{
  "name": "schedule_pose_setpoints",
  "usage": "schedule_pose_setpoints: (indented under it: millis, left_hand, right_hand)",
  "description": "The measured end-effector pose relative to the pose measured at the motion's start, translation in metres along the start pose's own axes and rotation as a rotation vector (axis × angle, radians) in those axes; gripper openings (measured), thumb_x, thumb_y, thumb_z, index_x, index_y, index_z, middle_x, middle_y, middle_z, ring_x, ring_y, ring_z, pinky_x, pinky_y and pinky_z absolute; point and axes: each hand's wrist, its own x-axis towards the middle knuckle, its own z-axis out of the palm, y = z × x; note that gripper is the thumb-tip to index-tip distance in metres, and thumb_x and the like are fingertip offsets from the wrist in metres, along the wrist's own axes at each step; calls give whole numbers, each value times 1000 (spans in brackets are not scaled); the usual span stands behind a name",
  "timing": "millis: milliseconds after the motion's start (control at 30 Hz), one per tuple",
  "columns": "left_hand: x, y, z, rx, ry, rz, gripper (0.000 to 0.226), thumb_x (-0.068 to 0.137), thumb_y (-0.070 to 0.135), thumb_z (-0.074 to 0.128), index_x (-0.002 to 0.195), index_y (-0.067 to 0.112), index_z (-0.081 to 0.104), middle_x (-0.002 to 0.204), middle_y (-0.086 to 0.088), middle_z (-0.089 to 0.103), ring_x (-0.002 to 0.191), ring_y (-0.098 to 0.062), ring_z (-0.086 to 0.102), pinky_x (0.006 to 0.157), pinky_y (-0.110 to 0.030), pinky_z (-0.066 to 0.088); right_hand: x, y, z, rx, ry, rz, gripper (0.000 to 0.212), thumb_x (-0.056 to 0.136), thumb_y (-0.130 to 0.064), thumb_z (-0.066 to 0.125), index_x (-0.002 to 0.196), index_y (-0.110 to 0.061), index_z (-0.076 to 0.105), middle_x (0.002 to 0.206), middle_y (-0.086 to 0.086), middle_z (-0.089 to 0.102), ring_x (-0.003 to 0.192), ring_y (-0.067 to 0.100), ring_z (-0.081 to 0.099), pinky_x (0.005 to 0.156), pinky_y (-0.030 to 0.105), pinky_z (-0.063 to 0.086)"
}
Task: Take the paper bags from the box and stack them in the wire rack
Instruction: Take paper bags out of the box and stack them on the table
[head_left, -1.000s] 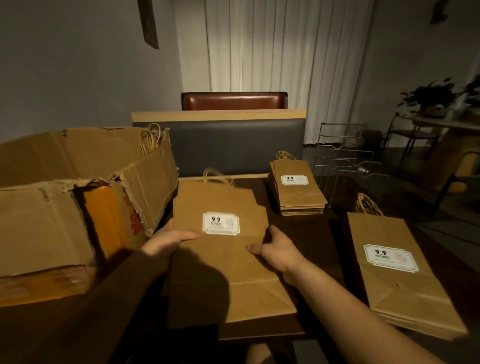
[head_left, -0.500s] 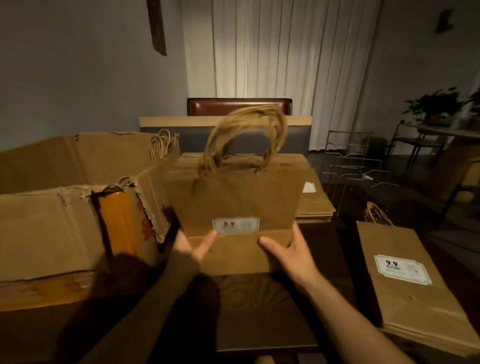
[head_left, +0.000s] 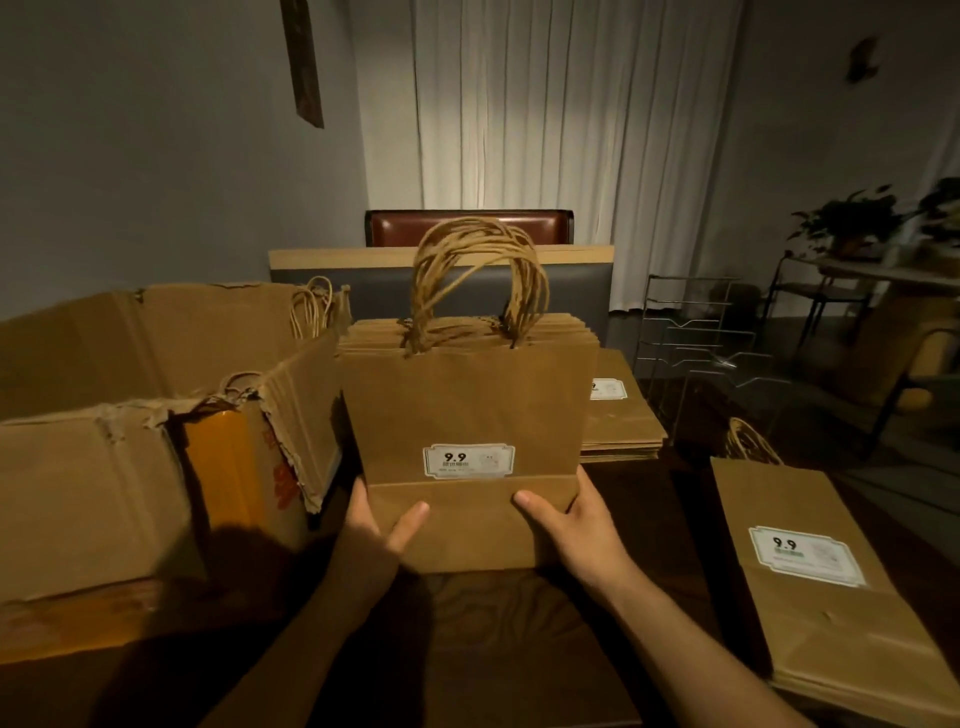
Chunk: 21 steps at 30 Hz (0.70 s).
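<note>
Between our two hands, over the dark tabletop (head_left: 498, 623), stands a thick bundle of flat paper bags (head_left: 467, 410), upright, its twisted paper handles (head_left: 478, 280) arching at the top. Our left hand (head_left: 374, 540) grips the bundle's lower left edge, thumb lying across the front fold, fingers hidden behind. Our right hand (head_left: 576, 525) grips the lower right edge the same way, thumb on the front, fingers wrapped round the back. A white label reading 9.9 (head_left: 468, 460) sits low on the front bag, just above the fold.

Left of the bundle we note the torn cardboard box (head_left: 104, 467), flaps open; more bags with handles (head_left: 311, 306) stand inside it near the far corner. Behind the bundle and to its right, a flat stack of bags (head_left: 623, 415) lies on the tabletop, partly hidden. Near right, a second flat stack (head_left: 831, 623) lies label-up, handles pointing away from us.

The wire rack (head_left: 696, 343) stands at the far right of the tabletop, beyond both flat stacks, well apart from the bundle we hold; we see no bags in it.

Background: white curtain (head_left: 545, 130), a brown-backed chair (head_left: 467, 226), a potted plant (head_left: 847, 218) on a side table.
</note>
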Motion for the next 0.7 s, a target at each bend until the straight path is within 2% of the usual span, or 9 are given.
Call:
schedule_pose_setpoints:
  millis: [100, 167, 233, 300, 367, 400, 467, 567, 700]
  left_hand:
    - [11, 11, -4, 38, -1, 44, 46, 86, 6, 74, 123, 25, 53, 117, 1, 66, 102, -7, 66, 100, -34, 51]
    - [17, 7, -6, 167, 33, 35, 67, 82, 12, 80, 140, 13, 46, 126, -6, 62, 112, -19, 62, 106, -35, 45]
    - [11, -3, -9, 415, 50, -28, 91, 77, 26, 80, 151, 1, 33, 129, -24, 58, 115, -37, 60, 104, -41, 46]
    - [1, -12, -7, 603, 46, -95, 93, 78, 32, 74, 152, -4, 30, 123, -30, 61, 112, -40, 62, 100, -44, 47]
    - [-1, -7, -4, 836, 38, -64, 76, 82, 36, 69, 146, 5, 42, 125, -21, 62, 118, -37, 57, 102, -45, 44]
    - [2, -4, -3, 932, 30, -76, 70, 85, 37, 67, 145, 11, 43, 134, -17, 56, 128, -36, 49, 107, -45, 41]
    - [5, 11, 0, 1030, -40, -94, 74, 90, 35, 65, 153, 18, 29, 158, -14, 30, 148, -33, 22, 119, -46, 27]
    - [4, 46, 9, 960, -123, 100, 82, 96, 33, 60, 159, 18, 11, 168, -6, 3, 154, -23, -3, 125, -40, 12]
    - [-1, 113, 11, 788, -77, 372, 71, 101, 26, 53, 160, 19, 14, 167, 3, 7, 153, -12, 0, 120, -26, 4]
  right_hand:
    - [17, -17, -2, -112, 9, 14, 59, 80, -27, 82, 128, -28, 48, 114, -15, 64, 101, -3, 63, 88, 18, 52]
    - [25, -16, 5, -218, 8, 106, 69, 78, -31, 84, 134, -21, 45, 119, -10, 63, 108, 8, 61, 96, 29, 50]
    - [25, -3, 18, -474, -4, 269, 73, 76, -42, 83, 134, -15, 47, 129, 1, 59, 117, 20, 58, 100, 36, 50]
    - [20, 7, 29, -823, 23, 352, 80, 75, -56, 79, 136, -15, 46, 139, 7, 46, 127, 26, 48, 106, 41, 46]
    - [19, 6, 36, -995, 71, 276, 89, 76, -60, 75, 145, -18, 35, 145, 9, 32, 135, 29, 35, 110, 43, 36]
    - [19, 1, 38, -1017, 68, 252, 96, 77, -59, 74, 150, -19, 27, 150, 10, 27, 139, 30, 30, 112, 44, 33]
    - [18, -10, 38, -1045, 31, 223, 106, 80, -56, 74, 157, -20, 11, 158, 13, 16, 146, 33, 19, 117, 48, 25]
    - [18, -32, 39, -1030, 0, 49, 101, 86, -52, 69, 159, -24, 4, 165, 9, 6, 153, 31, 9, 121, 51, 19]
    - [17, -89, 56, -798, -93, -242, 78, 97, -42, 58, 159, -22, 14, 166, 2, 11, 150, 22, 23, 120, 40, 30]
